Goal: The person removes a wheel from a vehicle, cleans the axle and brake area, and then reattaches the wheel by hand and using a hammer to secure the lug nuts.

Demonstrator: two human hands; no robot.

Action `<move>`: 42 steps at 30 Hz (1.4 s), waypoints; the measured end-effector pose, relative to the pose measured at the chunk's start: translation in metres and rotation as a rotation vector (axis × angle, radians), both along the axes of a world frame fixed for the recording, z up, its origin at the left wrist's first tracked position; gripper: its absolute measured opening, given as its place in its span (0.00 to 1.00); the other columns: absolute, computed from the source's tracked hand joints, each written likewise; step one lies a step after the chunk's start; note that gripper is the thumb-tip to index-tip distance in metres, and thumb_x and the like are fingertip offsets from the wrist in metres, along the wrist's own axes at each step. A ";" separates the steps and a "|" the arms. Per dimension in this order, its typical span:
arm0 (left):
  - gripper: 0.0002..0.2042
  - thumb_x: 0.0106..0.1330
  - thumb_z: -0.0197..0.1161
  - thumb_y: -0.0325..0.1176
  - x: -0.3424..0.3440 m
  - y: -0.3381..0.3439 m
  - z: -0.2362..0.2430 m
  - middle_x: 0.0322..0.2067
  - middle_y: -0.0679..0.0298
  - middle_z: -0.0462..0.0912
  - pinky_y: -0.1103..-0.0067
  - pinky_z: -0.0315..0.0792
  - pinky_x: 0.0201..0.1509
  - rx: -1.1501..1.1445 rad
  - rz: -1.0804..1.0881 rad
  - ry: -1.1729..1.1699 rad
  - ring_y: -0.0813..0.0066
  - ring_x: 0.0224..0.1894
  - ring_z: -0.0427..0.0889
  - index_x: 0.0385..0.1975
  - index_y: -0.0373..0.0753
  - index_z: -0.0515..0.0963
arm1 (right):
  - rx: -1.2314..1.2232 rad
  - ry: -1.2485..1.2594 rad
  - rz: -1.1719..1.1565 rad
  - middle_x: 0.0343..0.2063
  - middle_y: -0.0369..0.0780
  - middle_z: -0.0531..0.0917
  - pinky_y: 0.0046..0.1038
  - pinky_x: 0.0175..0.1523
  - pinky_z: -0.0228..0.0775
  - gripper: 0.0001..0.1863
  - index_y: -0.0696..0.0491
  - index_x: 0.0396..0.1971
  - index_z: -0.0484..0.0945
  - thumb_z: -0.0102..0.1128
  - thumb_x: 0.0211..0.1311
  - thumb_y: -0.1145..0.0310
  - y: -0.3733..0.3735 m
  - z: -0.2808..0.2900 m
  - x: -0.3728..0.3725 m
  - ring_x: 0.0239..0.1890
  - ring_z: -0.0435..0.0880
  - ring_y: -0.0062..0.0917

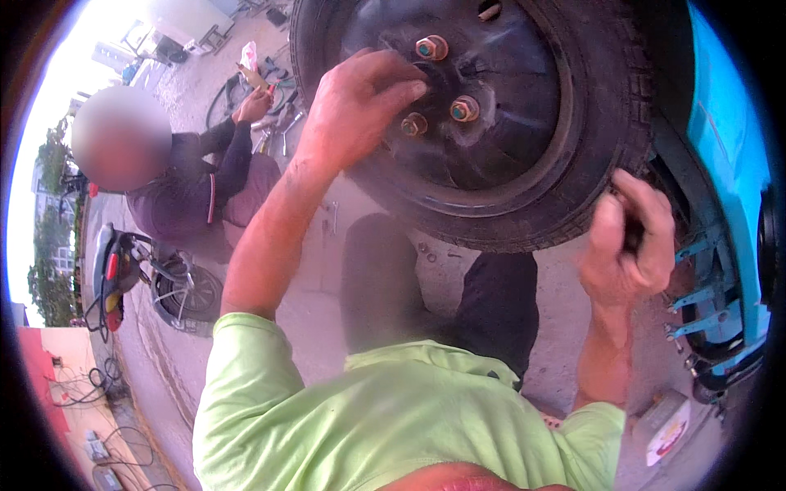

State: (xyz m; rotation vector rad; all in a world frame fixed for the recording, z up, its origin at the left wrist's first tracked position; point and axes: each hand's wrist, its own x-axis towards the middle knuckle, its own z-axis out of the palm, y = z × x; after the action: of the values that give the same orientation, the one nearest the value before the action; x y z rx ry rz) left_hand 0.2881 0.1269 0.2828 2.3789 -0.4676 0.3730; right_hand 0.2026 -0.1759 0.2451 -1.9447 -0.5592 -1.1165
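A black wheel with a treaded tyre fills the upper middle. Three nuts show around its centre: an upper nut, a right nut and a lower nut. My left hand is closed at the left of them, fingers curled against the wheel's face and thumb pointing inward; whatever is under its fingertips is hidden. My right hand is at the tyre's lower right edge, fingers bent, with a gap between thumb and fingers and nothing visible in it.
Bright blue bodywork with blue brackets borders the right. At left a co-worker crouches near scattered tools. A motorbike stands behind. Small parts lie on the floor between my legs. A box sits lower right.
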 end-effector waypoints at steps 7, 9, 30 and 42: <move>0.12 0.62 0.67 0.33 0.002 -0.007 0.005 0.34 0.62 0.82 0.77 0.74 0.43 -0.046 -0.021 -0.011 0.75 0.35 0.80 0.42 0.34 0.83 | 0.481 0.301 -0.068 0.53 0.49 0.77 0.35 0.61 0.64 0.41 0.64 0.61 0.68 0.60 0.62 0.43 -0.023 -0.057 0.018 0.56 0.75 0.33; 0.12 0.62 0.68 0.33 0.000 -0.004 0.003 0.35 0.61 0.83 0.76 0.74 0.45 -0.116 -0.015 0.051 0.73 0.37 0.81 0.42 0.34 0.83 | 0.396 0.358 -0.086 0.57 0.51 0.74 0.37 0.65 0.62 0.46 0.65 0.63 0.66 0.56 0.62 0.37 -0.030 -0.060 0.024 0.60 0.73 0.39; 0.14 0.66 0.62 0.34 -0.113 0.193 -0.271 0.32 0.62 0.84 0.78 0.75 0.35 -0.804 0.668 0.471 0.75 0.30 0.82 0.46 0.31 0.81 | 0.148 0.289 -0.398 0.41 0.42 0.82 0.24 0.43 0.71 0.27 0.61 0.56 0.75 0.66 0.62 0.60 0.003 -0.014 -0.027 0.37 0.79 0.23; 0.10 0.63 0.65 0.36 -0.282 0.278 -0.521 0.23 0.64 0.78 0.75 0.69 0.20 -0.565 1.114 1.160 0.72 0.20 0.76 0.38 0.37 0.79 | -0.705 0.299 -0.078 0.32 0.36 0.80 0.19 0.33 0.65 0.18 0.52 0.55 0.80 0.63 0.65 0.71 0.119 0.038 0.050 0.27 0.73 0.18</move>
State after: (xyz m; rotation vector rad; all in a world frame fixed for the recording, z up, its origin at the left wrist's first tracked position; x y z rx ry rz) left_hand 0.0061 0.4050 -0.2380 1.6613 1.3220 -0.3982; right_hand 0.2526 -0.0566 0.2830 -2.6965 -0.7847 -0.6889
